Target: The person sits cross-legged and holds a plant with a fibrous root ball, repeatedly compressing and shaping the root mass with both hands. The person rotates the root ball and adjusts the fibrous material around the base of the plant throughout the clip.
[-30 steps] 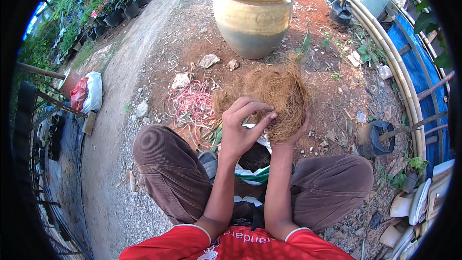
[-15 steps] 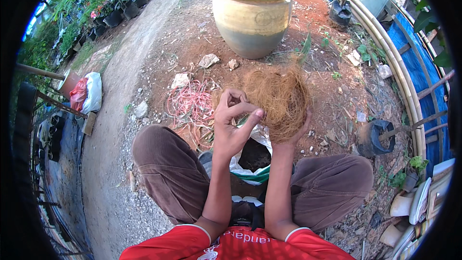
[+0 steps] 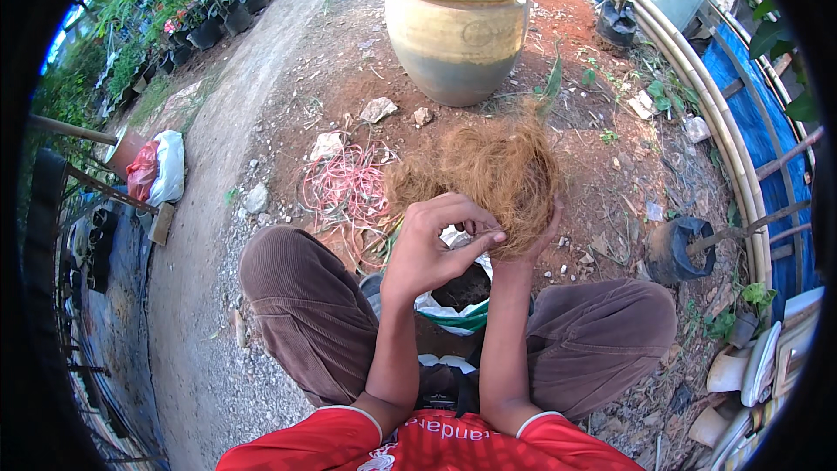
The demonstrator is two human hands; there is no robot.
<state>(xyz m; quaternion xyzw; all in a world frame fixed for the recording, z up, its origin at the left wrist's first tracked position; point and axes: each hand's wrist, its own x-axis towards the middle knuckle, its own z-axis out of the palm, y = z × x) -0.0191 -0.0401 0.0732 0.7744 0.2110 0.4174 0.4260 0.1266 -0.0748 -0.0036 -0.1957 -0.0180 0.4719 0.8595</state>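
The left hand (image 3: 436,249) is pinching its thumb and fingertips together on a few strands at the near edge of a wad of brown coconut fibre (image 3: 488,170), while the right hand (image 3: 534,240) is cupping the same wad from below and behind, its fingers wrapping up the right side and mostly hiding under the fibre. The wad is sitting raised in front of the person, above the gap between the knees. Just below the hands, a white and green plastic bag (image 3: 453,310) is lying open with dark soil showing inside. To the left on the red earth, a tangle of pink string (image 3: 344,192) is lying. Farther off, a large yellowish glazed clay jar (image 3: 458,30) is standing upright, and to the right a small black pot (image 3: 676,249) is lying tipped on its side.
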